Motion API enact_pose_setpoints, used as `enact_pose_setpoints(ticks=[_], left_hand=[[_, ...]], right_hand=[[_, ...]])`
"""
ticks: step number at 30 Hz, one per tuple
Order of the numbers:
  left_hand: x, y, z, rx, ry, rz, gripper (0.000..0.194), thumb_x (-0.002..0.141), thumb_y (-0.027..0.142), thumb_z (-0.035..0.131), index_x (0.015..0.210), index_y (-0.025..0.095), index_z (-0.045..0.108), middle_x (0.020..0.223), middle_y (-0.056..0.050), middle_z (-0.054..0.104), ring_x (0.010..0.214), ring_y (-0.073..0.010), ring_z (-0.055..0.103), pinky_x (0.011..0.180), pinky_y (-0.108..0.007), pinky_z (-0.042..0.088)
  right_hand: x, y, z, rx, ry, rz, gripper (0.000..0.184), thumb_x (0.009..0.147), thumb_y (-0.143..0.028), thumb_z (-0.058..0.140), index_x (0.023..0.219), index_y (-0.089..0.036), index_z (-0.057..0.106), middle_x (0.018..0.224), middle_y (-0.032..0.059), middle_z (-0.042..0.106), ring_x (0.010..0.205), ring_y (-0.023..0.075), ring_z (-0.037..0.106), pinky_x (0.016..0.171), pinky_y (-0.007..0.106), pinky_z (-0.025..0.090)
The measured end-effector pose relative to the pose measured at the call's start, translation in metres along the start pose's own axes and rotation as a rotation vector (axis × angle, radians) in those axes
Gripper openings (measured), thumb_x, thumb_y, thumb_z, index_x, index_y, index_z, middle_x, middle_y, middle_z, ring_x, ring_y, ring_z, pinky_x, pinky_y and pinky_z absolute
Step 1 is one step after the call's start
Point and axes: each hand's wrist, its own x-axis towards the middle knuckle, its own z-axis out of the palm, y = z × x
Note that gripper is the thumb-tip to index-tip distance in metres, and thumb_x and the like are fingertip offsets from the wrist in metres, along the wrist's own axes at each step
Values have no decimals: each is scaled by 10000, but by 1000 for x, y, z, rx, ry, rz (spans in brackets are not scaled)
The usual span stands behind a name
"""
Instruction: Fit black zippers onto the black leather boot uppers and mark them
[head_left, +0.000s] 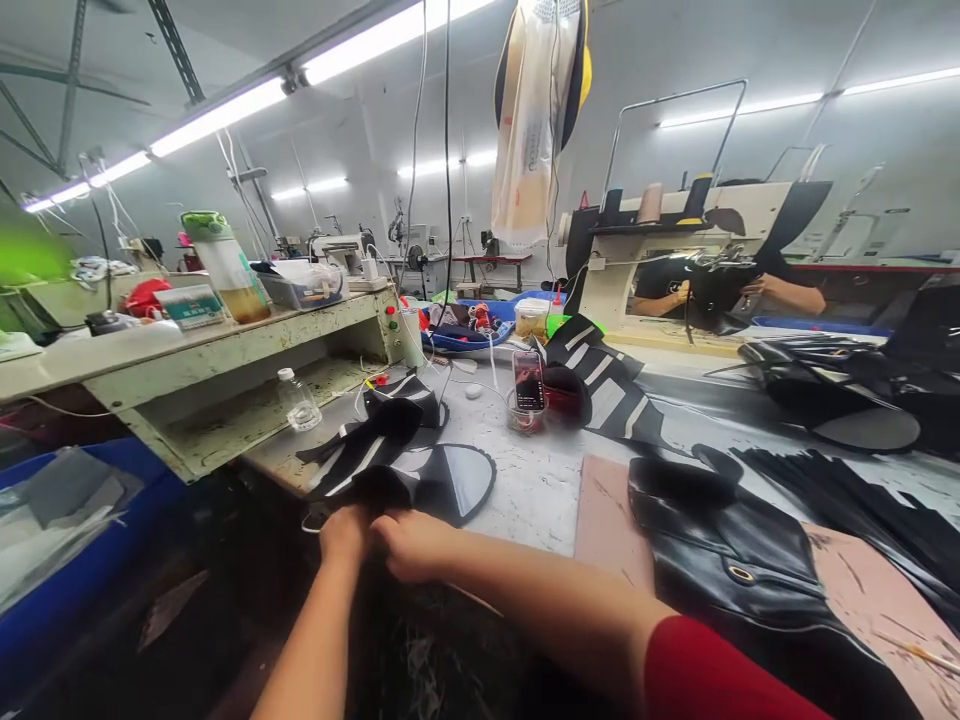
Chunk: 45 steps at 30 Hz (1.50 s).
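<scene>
My left hand and my right hand meet at the near edge of the worktable, both closed with fingers curled downward onto dark fabric. This fabric belongs to a stack of black caps with white stripes and a grey-lined visor lying just beyond my knuckles. What exactly the fingers pinch is hidden under the hands. My right arm wears a red sleeve.
A phone stands upright mid-table by a red bowl. Black leather pieces lie on a pink board at right. A shelf with a bottle and a jar stands left. A co-worker's arms work at a sewing machine behind.
</scene>
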Motion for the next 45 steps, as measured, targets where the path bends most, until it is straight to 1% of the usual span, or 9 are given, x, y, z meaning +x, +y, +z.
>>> enact_pose_setpoints(ticks=[6, 8, 11, 14, 19, 25, 30, 36, 45], left_hand=[[-61, -32, 23, -50, 113, 145, 259, 808, 234, 460, 895, 281, 699, 1204, -63, 584, 1213, -276, 428, 1019, -512, 264], [-75, -50, 34, -130, 236, 174, 261, 803, 278, 452, 848, 284, 710, 1204, -59, 590, 1216, -284, 428, 1011, -537, 267], [-83, -67, 40, -247, 174, 206, 283, 804, 320, 424, 840, 298, 704, 1083, -34, 659, 1150, -265, 502, 1007, -556, 281], [-79, -64, 28, -269, 29, 241, 271, 803, 321, 423, 801, 274, 691, 931, -19, 701, 1016, -238, 593, 1040, -565, 238], [-66, -47, 12, -285, 33, 350, 275, 798, 261, 402, 818, 251, 676, 945, -35, 697, 955, -210, 622, 1070, -549, 198], [-59, -68, 14, -516, -102, 252, 349, 780, 430, 399, 825, 258, 699, 987, -18, 696, 1049, -226, 584, 1097, -502, 171], [-30, -66, 6, -639, -235, 39, 446, 775, 393, 309, 879, 181, 687, 1031, -65, 682, 1077, -240, 567, 985, -381, 396], [16, -23, 4, -632, -406, 63, 353, 707, 387, 431, 700, 127, 670, 674, -76, 694, 724, -227, 652, 662, -305, 523], [-3, -58, -11, -497, -203, 168, 304, 690, 310, 417, 773, 209, 691, 983, -63, 688, 973, -233, 605, 910, -349, 442]], right_hand=[[12, 3, 6, -48, -54, 128, 633, 775, -161, 514, 1370, -199, 298, 1272, 194, 467, 1063, 290, 561, 788, 407, 509], [15, 4, 12, -66, -89, 109, 560, 766, -139, 530, 1305, -227, 407, 1327, 180, 425, 1122, 295, 524, 807, 411, 504], [16, -1, 20, -104, -107, 54, 314, 761, -107, 538, 1064, -171, 592, 1378, 157, 376, 1247, 291, 399, 966, 450, 397], [15, -12, 25, -123, -90, 23, 224, 801, -136, 501, 1004, -147, 595, 1361, 143, 404, 1218, 258, 437, 1002, 433, 366], [24, -16, 17, -138, -28, 116, 408, 847, -176, 434, 1251, -125, 408, 1123, 162, 569, 931, 238, 625, 712, 356, 533], [42, -1, 0, -194, -133, 4, 187, 843, -184, 471, 969, -174, 609, 1027, 100, 643, 864, 202, 648, 635, 280, 533], [44, -18, 3, -242, -121, -82, 210, 873, -167, 431, 938, -139, 629, 918, 109, 686, 894, 229, 643, 698, 345, 525], [35, -38, 10, -216, -124, -127, 192, 832, -120, 468, 791, -139, 655, 902, 91, 695, 878, 216, 640, 739, 341, 508], [37, 11, -9, -8, -3, 184, 473, 839, -201, 424, 1310, -173, 399, 1188, 114, 568, 944, 212, 614, 671, 279, 522]])
